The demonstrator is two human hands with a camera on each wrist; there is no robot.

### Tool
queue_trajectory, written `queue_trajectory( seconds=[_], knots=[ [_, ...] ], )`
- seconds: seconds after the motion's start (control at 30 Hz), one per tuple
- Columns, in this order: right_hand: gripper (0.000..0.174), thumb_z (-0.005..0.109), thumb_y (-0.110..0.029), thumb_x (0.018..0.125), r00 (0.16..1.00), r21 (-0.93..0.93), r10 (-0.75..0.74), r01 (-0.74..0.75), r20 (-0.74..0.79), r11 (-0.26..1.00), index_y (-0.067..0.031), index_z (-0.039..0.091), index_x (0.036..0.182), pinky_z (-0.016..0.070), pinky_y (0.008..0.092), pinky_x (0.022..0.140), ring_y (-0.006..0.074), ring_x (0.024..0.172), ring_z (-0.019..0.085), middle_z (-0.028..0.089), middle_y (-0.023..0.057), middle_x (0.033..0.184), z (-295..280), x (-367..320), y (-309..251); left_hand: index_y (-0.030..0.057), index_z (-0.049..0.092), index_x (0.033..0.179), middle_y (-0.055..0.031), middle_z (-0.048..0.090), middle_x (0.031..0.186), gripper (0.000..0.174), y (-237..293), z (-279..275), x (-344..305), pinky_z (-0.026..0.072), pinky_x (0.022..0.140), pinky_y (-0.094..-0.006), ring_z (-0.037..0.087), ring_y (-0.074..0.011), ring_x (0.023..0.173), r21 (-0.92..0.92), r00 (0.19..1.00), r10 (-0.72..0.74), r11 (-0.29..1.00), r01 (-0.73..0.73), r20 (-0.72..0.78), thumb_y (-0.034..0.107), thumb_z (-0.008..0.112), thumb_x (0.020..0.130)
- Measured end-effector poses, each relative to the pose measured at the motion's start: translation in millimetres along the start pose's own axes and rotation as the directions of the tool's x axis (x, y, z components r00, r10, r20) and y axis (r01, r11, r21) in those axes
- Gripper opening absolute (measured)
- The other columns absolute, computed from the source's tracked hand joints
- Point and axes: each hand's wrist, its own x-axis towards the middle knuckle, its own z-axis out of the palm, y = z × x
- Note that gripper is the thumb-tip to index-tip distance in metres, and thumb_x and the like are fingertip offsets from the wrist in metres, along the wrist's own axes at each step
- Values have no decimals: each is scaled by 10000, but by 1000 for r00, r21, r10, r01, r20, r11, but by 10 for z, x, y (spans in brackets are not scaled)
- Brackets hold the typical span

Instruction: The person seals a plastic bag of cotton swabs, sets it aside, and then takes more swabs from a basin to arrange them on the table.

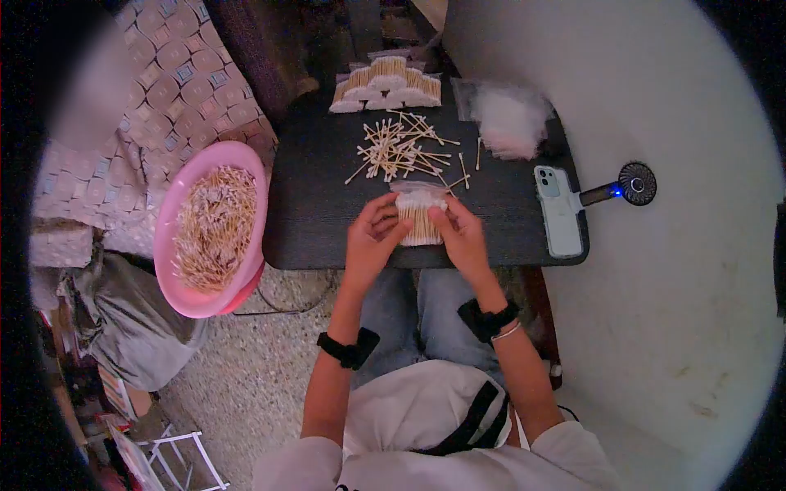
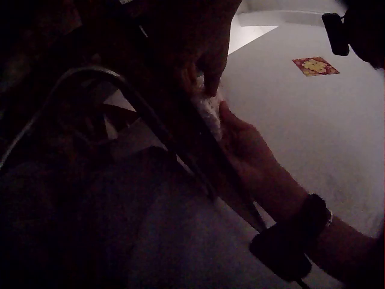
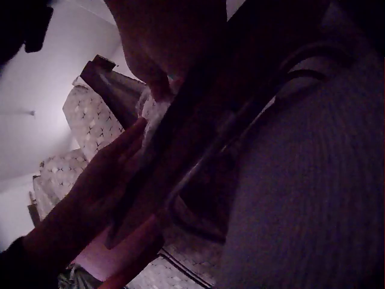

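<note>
In the head view, a small clear bag packed with cotton swabs [image 1: 421,222] is held over the table's near edge. My left hand [image 1: 371,245] grips its left side, thumb on the front. On its right side my right hand [image 1: 464,239] pinches it the same way. The bag's loose top flap points toward the back of the table. Just beyond lies a loose pile of cotton swabs [image 1: 395,150], a few strays to its right. Both wrist views are dark; the bag [image 2: 209,114] shows there as a pale patch between the hands.
Filled swab bags [image 1: 386,82] are stacked at the back of the black table [image 1: 315,213]. Empty clear bags [image 1: 512,119] lie at back right, above a phone [image 1: 561,211] and a small fan [image 1: 637,184] beside the wall. Left of the table stands a pink basin [image 1: 166,237] full of swabs.
</note>
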Motion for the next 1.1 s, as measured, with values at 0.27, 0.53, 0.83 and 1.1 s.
queue_trajectory(
  seconds=[0.27,0.53,0.83,1.1],
  knots=[
    [347,605,-151,890,997,-13,-66,67,46,998,1,538,1195,479,251,751,106,858,594,655,72,967,4,19,14,-12,475,1208,-128,602,1124,517,-27,17,-18,497,859,-311,588,-182,1028,256,984,116,955,-148,134,45,732,763],
    [363,577,-142,910,981,141,-98,75,165,987,-19,513,1245,451,261,857,132,1002,566,596,83,1149,-1,67,-74,-11,479,1193,-118,615,1105,509,10,-20,-14,498,872,-320,602,-187,1009,169,989,13,985,-38,148,10,730,751],
    [297,539,-167,937,976,114,-138,120,170,986,-9,541,1189,445,253,855,121,983,556,600,61,1095,13,49,-82,-17,492,1175,-105,614,1097,463,-127,-38,-9,497,871,-313,599,-176,1002,137,987,93,984,-111,131,-2,710,767],
    [228,541,-154,933,984,25,-117,114,133,993,2,568,1098,443,240,817,97,913,551,611,32,978,-38,61,16,-12,507,1160,-98,627,1062,441,-80,-56,-15,497,848,-307,605,-165,980,239,983,79,964,-118,166,36,716,775]
  ],
)
